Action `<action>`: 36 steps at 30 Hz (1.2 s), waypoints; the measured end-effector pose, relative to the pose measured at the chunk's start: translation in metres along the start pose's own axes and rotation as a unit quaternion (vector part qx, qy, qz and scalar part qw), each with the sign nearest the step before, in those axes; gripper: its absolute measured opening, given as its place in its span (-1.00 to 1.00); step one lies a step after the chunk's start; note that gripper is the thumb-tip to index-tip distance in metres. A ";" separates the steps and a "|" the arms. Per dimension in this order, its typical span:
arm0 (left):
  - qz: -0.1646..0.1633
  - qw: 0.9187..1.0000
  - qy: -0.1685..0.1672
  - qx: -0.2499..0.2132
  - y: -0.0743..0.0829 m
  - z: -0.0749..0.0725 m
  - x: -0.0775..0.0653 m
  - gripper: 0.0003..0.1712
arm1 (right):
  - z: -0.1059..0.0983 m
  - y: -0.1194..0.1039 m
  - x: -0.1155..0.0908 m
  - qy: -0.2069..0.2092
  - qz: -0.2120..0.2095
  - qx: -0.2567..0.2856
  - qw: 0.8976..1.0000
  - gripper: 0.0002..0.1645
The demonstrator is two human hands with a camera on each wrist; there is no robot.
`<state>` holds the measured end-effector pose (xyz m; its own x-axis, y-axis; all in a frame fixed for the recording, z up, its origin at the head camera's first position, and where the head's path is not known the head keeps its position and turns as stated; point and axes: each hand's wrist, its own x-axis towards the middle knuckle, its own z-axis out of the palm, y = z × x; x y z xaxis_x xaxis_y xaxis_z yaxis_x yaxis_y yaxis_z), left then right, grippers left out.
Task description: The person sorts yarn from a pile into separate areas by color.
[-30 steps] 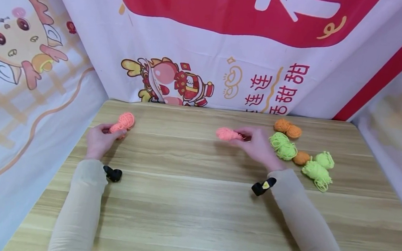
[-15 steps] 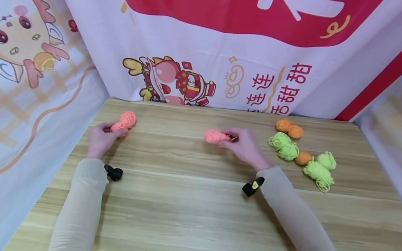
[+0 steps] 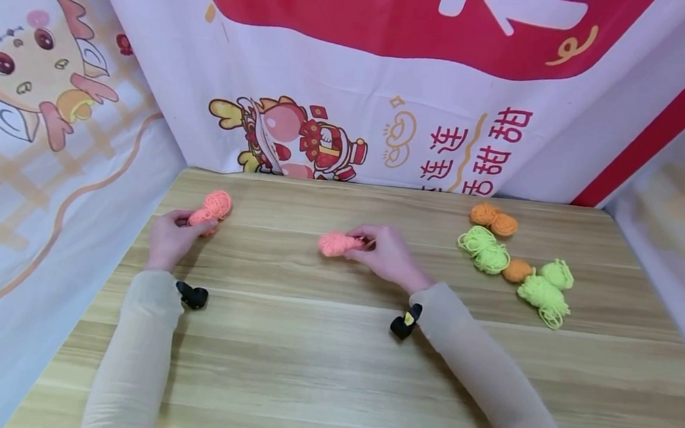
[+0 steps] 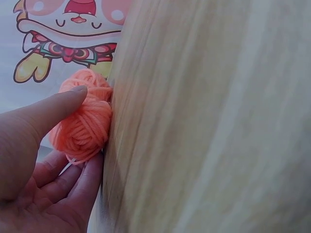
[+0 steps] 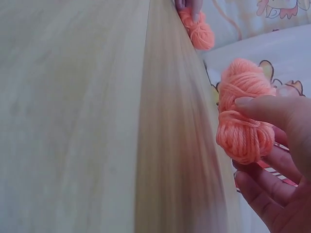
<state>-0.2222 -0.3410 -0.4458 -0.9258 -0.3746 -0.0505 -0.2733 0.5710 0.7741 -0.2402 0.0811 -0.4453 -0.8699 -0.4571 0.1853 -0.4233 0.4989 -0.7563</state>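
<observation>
At the table's far left, my left hand (image 3: 172,240) holds a coral-pink yarn bundle (image 3: 217,204) between thumb and fingers. In the left wrist view that yarn bundle (image 4: 82,126) looks pinched in at its middle, with the thumb laid over it. Near mid-table my right hand (image 3: 388,255) pinches a second coral-pink yarn bundle (image 3: 336,244). The right wrist view shows this second bundle (image 5: 245,111) wound into two lobes, the thumb pressing at its waist and the fingers behind. It appears to be lifted off the table.
On the right of the wooden table (image 3: 281,358) lie an orange yarn bundle (image 3: 493,220), a lime-green bundle (image 3: 483,249), a smaller orange piece (image 3: 517,270) and another lime-green yarn bundle (image 3: 543,293). A printed cloth (image 3: 343,71) hangs along the back edge.
My right hand has carried its coral-pink yarn bundle leftward and slightly nearer, away from the green and orange yarn. The left hand stays in place on its bundle.
</observation>
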 end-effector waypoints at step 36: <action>0.007 1.000 0.002 -0.019 0.000 0.000 -0.001 -0.18 | 0.057 -0.036 0.045 -0.004 -0.031 -0.006 0.999 -0.66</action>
<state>-0.2206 -0.3410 -0.4459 -0.9284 -0.3698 -0.0372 -0.2501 0.5473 0.7987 -0.2496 0.0005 -0.4454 -0.8398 -0.4933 0.2266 -0.4793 0.4776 -0.7364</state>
